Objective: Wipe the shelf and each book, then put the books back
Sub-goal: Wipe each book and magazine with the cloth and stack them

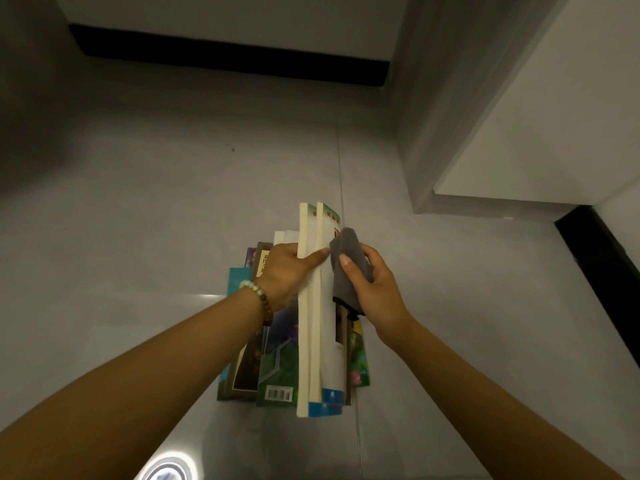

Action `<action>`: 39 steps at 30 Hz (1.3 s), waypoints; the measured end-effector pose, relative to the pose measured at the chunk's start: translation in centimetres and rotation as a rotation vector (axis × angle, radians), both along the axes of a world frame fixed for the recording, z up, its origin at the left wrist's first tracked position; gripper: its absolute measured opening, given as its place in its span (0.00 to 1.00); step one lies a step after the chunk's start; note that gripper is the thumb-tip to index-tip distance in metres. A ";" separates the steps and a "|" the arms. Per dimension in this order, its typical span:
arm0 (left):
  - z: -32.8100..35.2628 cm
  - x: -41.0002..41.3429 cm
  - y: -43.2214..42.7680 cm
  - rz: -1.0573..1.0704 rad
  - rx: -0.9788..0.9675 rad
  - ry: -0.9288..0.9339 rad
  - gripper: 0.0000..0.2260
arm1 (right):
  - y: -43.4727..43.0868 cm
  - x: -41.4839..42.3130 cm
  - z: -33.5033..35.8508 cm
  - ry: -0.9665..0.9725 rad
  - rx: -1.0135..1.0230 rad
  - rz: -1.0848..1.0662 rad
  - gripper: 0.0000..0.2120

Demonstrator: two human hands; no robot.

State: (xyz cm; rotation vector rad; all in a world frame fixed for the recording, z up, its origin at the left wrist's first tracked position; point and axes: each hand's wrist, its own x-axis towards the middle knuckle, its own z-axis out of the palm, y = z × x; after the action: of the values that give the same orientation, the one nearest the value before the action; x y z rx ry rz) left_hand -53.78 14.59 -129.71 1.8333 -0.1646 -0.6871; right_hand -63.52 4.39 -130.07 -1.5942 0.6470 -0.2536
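Two white-edged books [313, 323] stand on edge, page edges up, above a pile of books [273, 368] lying flat on the grey floor. My left hand [284, 275] grips the upright pair from the left, thumb across their top edges. My right hand [375, 289] holds a folded grey cloth [346, 268] and presses it against the right cover of the right-hand book. A bead bracelet [259, 296] circles my left wrist.
The grey tiled floor [173, 202] spreads all around the pile. A white cabinet or wall block [536, 116] juts out at the upper right. Black skirting [225, 53] runs along the far wall and along the right wall [602, 265].
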 end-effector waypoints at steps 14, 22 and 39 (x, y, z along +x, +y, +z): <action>11.1 6.0 3.2 -0.117 -0.094 -0.017 0.11 | -4.7 2.6 0.9 0.213 0.103 -0.141 0.21; 8.9 6.5 4.1 0.065 -0.250 0.242 0.11 | -5.8 2.2 0.4 0.043 0.409 -0.274 0.20; -6.8 4.2 8.8 -0.166 0.447 -0.445 0.47 | -1.7 1.7 -6.8 0.256 -0.921 0.575 0.37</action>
State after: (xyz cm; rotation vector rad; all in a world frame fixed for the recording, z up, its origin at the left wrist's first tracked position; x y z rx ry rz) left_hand -49.61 23.40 -136.47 2.4098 -0.4919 -0.4381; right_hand -61.80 2.64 -136.90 -2.6511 0.2179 0.1162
